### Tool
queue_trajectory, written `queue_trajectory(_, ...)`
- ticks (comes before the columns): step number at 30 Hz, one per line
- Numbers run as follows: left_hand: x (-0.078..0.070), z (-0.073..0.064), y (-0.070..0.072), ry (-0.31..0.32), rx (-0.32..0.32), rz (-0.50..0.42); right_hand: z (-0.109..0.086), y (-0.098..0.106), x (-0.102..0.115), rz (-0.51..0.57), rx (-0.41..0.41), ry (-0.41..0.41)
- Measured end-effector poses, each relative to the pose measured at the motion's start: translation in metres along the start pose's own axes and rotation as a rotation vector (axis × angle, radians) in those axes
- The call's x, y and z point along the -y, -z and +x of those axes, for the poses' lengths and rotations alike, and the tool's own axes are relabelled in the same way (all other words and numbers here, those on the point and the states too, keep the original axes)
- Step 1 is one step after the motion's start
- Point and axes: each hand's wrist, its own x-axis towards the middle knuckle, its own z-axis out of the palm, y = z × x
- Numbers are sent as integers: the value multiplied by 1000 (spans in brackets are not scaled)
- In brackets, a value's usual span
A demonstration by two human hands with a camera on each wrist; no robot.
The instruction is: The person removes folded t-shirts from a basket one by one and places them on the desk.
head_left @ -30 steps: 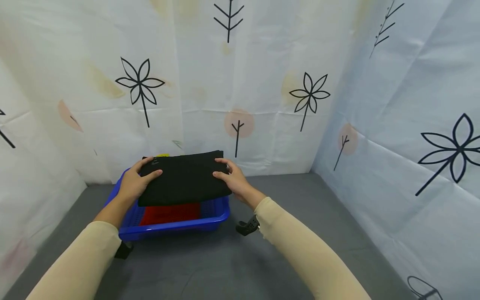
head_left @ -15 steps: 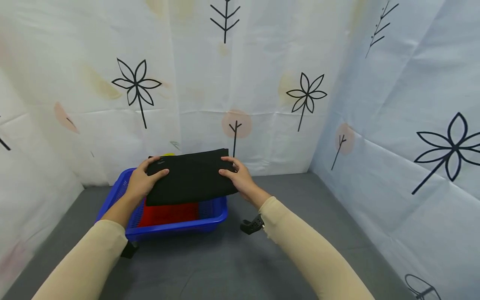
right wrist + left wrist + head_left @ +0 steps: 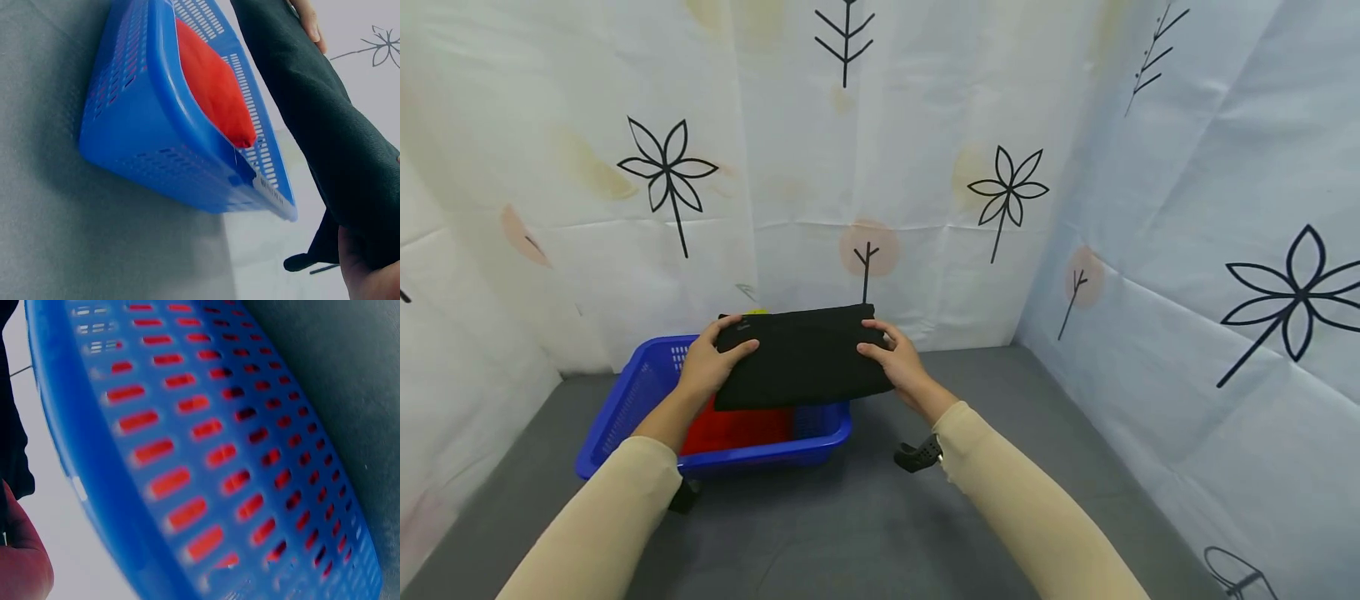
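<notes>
A folded black cloth (image 3: pixel 801 358) with a small pale mark near its upper left corner is held up over the right part of a blue plastic basket (image 3: pixel 760 455). My left hand (image 3: pixel 709 360) grips its left end, thumb on the near face. At the right end, my right hand (image 3: pixel 904 365) pinches it the same way. Inside the basket lies a red cloth (image 3: pixel 737 429), partly covered by the black one in the head view. The right wrist view shows the black cloth (image 3: pixel 325 119) as a thick fold, with a loose flap hanging below.
The basket stands on a grey tabletop (image 3: pixel 820 533) near the patterned back curtain (image 3: pixel 805 167). Something yellow (image 3: pixel 758 312) peeks out behind the black cloth. A thin dark wire shape (image 3: pixel 1240 575) is at the lower right.
Both hands have carried the black cloth to the right, uncovering more of the basket's left side. The head view has turned slightly right.
</notes>
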Motion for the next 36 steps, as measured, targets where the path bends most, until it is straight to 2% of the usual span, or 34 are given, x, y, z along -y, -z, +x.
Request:
queue_trajectory(5,-1,2,-11,34,9,-58,-2,10,-4,-4,-12,-14)
queue_trajectory(18,-4,6,-42,44,47,-154,-6,38,-12,44,-25,-64)
queue_trajectory(23,-5,9,-57,59,40,-172,-7,50,-15,68,-26,-77)
queue_trajectory(36,-10,13,-93,67,13,-184,-8,77,-23,25,-63,-83)
